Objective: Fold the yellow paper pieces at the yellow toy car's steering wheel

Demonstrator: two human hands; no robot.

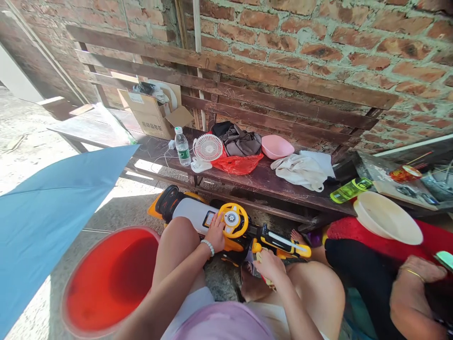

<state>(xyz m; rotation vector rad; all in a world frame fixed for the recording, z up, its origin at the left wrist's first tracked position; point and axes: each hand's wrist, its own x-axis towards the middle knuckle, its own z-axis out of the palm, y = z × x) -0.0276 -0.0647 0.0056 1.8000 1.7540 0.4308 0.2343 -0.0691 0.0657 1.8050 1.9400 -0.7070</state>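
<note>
A yellow and black toy vehicle (191, 210) stands on the ground in front of the bench. My left hand (215, 234), with a beaded bracelet at the wrist, lies on the toy near the left side of its yellow steering wheel (244, 218), fingers spread. Over my lap, just below the toy's yellow arm (300, 249), my right hand (269, 265) has its fingers closed round something small and crumpled, partly red and yellowish, that I cannot make out.
A dark wooden bench (255, 178) bears a water bottle (182, 147), a white fan (208, 147), bags and a pink bowl (277, 147). A red tub (106, 278) and blue umbrella (60, 208) are left. Another person's arm (406, 297) is at right, near a cream basin (387, 217).
</note>
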